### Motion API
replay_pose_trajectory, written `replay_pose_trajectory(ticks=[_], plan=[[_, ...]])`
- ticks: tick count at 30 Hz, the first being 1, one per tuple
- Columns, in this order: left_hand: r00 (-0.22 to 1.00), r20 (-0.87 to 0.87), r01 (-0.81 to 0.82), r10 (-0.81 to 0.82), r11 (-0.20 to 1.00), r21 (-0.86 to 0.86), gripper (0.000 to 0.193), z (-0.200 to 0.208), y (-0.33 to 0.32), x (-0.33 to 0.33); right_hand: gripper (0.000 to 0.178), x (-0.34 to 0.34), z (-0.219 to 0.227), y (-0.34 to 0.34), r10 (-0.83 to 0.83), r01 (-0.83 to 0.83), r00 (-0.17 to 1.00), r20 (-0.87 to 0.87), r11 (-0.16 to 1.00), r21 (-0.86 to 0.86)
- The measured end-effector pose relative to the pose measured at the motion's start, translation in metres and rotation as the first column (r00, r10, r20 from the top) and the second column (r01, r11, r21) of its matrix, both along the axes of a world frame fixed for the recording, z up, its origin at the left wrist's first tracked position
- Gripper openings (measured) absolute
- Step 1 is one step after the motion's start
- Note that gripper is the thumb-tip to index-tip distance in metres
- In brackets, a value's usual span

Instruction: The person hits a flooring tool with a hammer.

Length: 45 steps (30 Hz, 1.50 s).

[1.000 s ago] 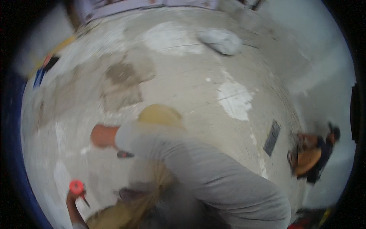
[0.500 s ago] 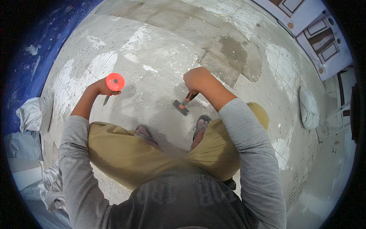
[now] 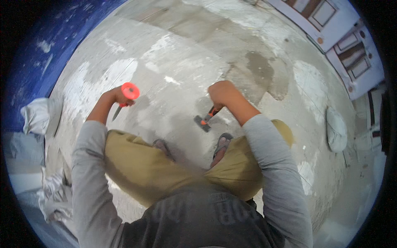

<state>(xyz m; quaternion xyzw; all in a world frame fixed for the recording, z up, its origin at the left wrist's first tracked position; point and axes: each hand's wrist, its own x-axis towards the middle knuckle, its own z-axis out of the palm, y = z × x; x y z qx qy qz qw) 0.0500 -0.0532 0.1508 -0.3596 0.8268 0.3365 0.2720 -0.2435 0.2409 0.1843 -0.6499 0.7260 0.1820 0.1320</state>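
Note:
My left hand [image 3: 118, 96] is closed round a chisel with a round red hand guard [image 3: 130, 91]. Its grey blade [image 3: 117, 113] slants down toward the floor, and I cannot tell whether the tip touches. Over to the right, my right hand [image 3: 222, 93] grips the black and orange handle of a short club hammer [image 3: 202, 123]. The dark hammer head hangs above the floor in front of my right foot, well apart from the chisel. Most of the fingers on both hands are hidden from above.
Under me lies a worn tiled floor [image 3: 186, 62] with white patches and a darker stain. A blue sheet [image 3: 45, 58] edges the left, beside a white sack [image 3: 35, 115]. Another pale sack [image 3: 336, 130] rests at the right. Panelled boards [image 3: 326, 18] lie at the far right.
The whole view has shifted slightly, so floor and hands sit further right and lower. More of the chisel blade shows. Both hands keep their hold.

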Motion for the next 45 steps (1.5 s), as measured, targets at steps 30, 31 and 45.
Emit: replay_pose_trajectory(ticks=[30,31,45], plan=[[0.989,-0.071,0.128,-0.131,0.991,-0.046,0.027,0.007,0.009,-0.001,0.025,0.016,-0.068,0.005,0.168,-0.089,0.968,-0.188,0.925,0.369],[0.991,-0.071,0.108,-0.110,0.994,-0.031,0.026,0.007,0.011,-0.004,0.025,0.016,-0.071,0.005,0.170,-0.090,0.968,-0.184,0.921,0.379],[0.981,-0.189,-0.047,0.054,0.998,0.042,0.021,0.023,0.012,0.006,0.028,0.036,-0.080,-0.003,-0.065,0.070,0.997,-0.029,0.978,0.197]])
